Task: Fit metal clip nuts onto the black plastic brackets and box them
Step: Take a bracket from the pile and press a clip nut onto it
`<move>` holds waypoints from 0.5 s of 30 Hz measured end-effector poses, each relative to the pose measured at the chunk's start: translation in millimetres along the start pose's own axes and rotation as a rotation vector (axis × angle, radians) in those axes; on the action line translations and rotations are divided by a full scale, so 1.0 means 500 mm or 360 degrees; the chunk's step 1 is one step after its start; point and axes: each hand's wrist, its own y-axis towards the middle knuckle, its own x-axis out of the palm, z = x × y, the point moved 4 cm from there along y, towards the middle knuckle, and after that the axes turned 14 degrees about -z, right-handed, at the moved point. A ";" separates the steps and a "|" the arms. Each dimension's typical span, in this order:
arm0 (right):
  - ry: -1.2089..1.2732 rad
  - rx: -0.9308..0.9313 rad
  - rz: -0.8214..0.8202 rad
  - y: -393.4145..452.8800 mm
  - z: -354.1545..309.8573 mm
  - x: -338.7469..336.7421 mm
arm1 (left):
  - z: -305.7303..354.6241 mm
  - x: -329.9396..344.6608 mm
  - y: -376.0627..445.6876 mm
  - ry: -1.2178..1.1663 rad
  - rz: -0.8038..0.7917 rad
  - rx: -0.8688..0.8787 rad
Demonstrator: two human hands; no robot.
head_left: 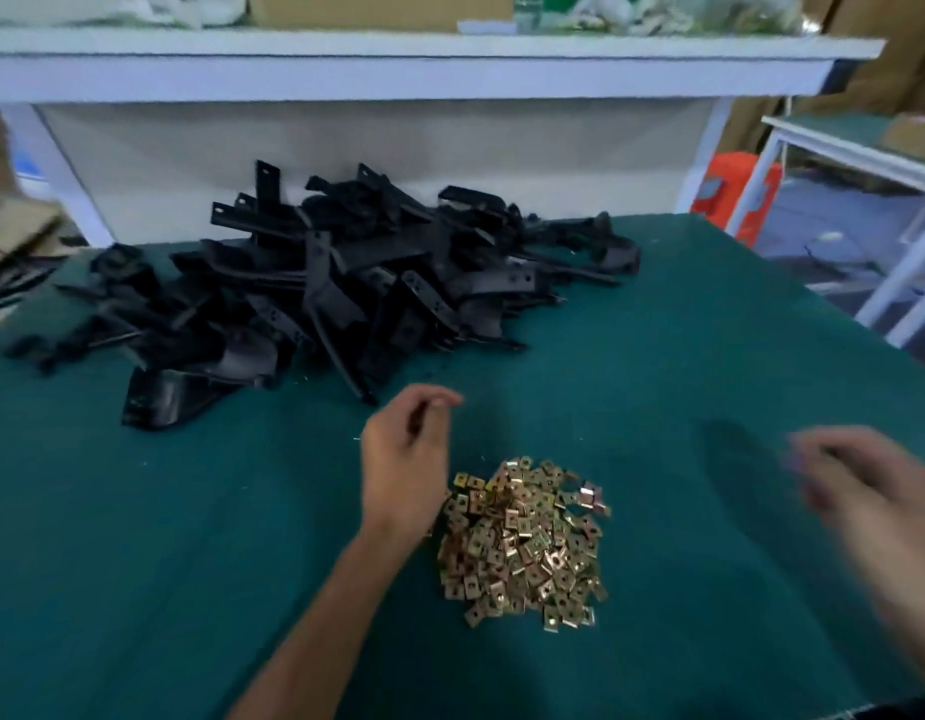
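At the far left edge, a brown cardboard box (13, 241) sits partly out of view beside the green table (190, 511). On the cloth, well beyond the left hand's fingertips and mostly to their left, lies a tangled heap of black plastic brackets (315, 288), some flat on the table, a few standing on end with small holes showing. The nearest bracket tip ends just beyond the fingertips, apart from them.

The left hand (403, 459) hovers over the table between the 2 heaps, forearm coming up from the bottom edge. Its fingers (439, 400) hang loosely curled, slightly apart, and hold nothing that can be seen.

Just right of that hand's wrist, nearer the person than its fingertips, a mound of brass-coloured metal clip nuts (523, 543) lies on the cloth; the hand's heel overlaps the mound's left edge, though contact cannot be told.

Right of the mound, well apart from it, the right hand (855, 485) is heavily blurred above the table. Its fingers (808, 454) point left toward the nuts, but whether they are spread, closed or gripping something cannot be told. A dark shadow lies on the cloth just left of them.

Behind the table stands a white shelf (398, 65) carrying bags and cartons. Far right, past the table's edge, are a white frame table (839, 148) and an orange crate (730, 194).
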 end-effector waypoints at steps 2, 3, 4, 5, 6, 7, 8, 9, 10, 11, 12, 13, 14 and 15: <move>-0.0118 -0.0155 -0.0221 0.089 -0.075 0.091 | -0.026 -0.016 0.000 0.0085 0.0138 -0.0058; -0.0177 -0.0203 -0.0368 0.143 -0.097 0.136 | -0.035 -0.028 0.002 0.0087 0.0162 -0.0020; -0.0227 -0.0243 -0.0450 0.195 -0.116 0.178 | -0.041 -0.036 0.008 0.0071 0.0167 0.0004; -0.0226 -0.0256 -0.0504 0.246 -0.134 0.221 | -0.047 -0.038 0.013 0.0056 0.0152 0.0001; -0.0244 -0.0281 -0.0517 0.294 -0.152 0.260 | -0.046 -0.036 0.015 0.0061 0.0142 -0.0018; -0.0276 -0.0299 -0.0544 0.337 -0.166 0.297 | -0.046 -0.033 0.016 0.0056 0.0142 -0.0040; -0.0399 -0.0341 -0.0578 0.377 -0.180 0.333 | -0.045 -0.033 0.017 0.0030 0.0160 -0.0065; -0.0595 -0.0378 -0.0624 0.412 -0.190 0.365 | -0.048 -0.037 0.018 -0.0004 0.0181 -0.0082; -0.0871 -0.0375 -0.0700 0.444 -0.190 0.393 | -0.050 -0.043 0.018 -0.0034 0.0197 -0.0105; -0.1157 -0.0343 -0.0781 0.468 -0.185 0.417 | -0.055 -0.050 0.019 -0.0068 0.0209 -0.0112; -0.1376 -0.0278 -0.0842 0.483 -0.178 0.433 | -0.056 -0.054 0.019 -0.0090 0.0212 -0.0114; -0.1494 -0.0184 -0.0893 0.494 -0.172 0.442 | -0.058 -0.055 0.019 -0.0089 0.0200 -0.0103; -0.1541 -0.0112 -0.0931 0.501 -0.169 0.447 | -0.058 -0.054 0.018 -0.0066 0.0177 -0.0100; -0.1543 -0.0072 -0.0938 0.502 -0.171 0.448 | -0.057 -0.051 0.017 -0.0030 0.0143 -0.0090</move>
